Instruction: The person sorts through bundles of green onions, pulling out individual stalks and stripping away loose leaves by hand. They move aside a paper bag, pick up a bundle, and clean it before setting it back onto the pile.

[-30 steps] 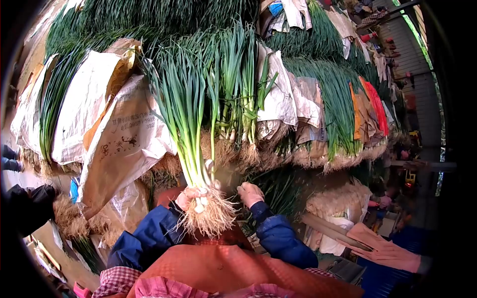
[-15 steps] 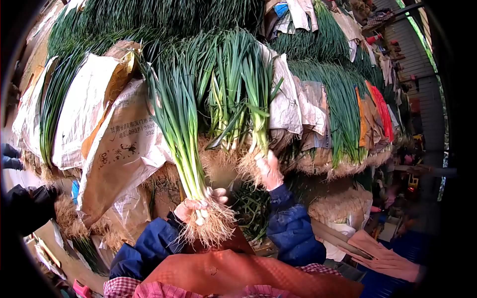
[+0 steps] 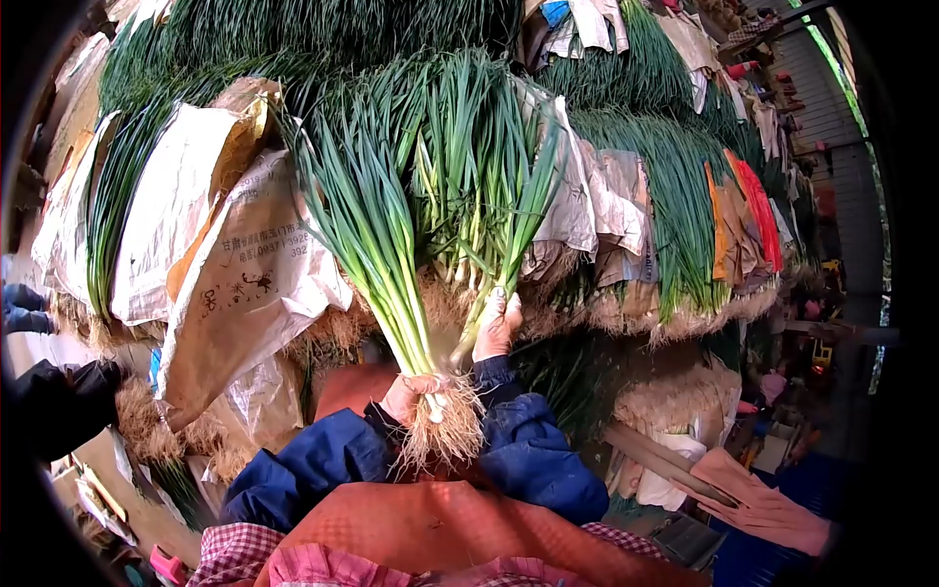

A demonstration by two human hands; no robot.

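My left hand (image 3: 409,399) is wrapped round the lower white stems of a bunch of green onions (image 3: 389,264), just above its tangled pale roots (image 3: 442,430). The long green leaves fan up and away from me. Close by on the right, my right hand (image 3: 497,328) grips a few more green onion stalks (image 3: 514,249) by their lower stems. Their lower ends lean toward the held bunch and are partly hidden by the fingers. Behind both hands stands a pile of green onions (image 3: 460,196) with the roots facing me.
A printed white sack (image 3: 249,284) drapes over the pile on the left. Pale sacking (image 3: 616,210) and a red cloth (image 3: 753,210) hang on the right. A wooden pole (image 3: 670,465) and a pink glove-like piece (image 3: 758,504) lie low right. Dark sleeve-like cloth (image 3: 64,406) shows far left.
My right hand has drawn stalks from the pile down and left, toward the bunch. My left hand and its bunch have shifted slightly right.
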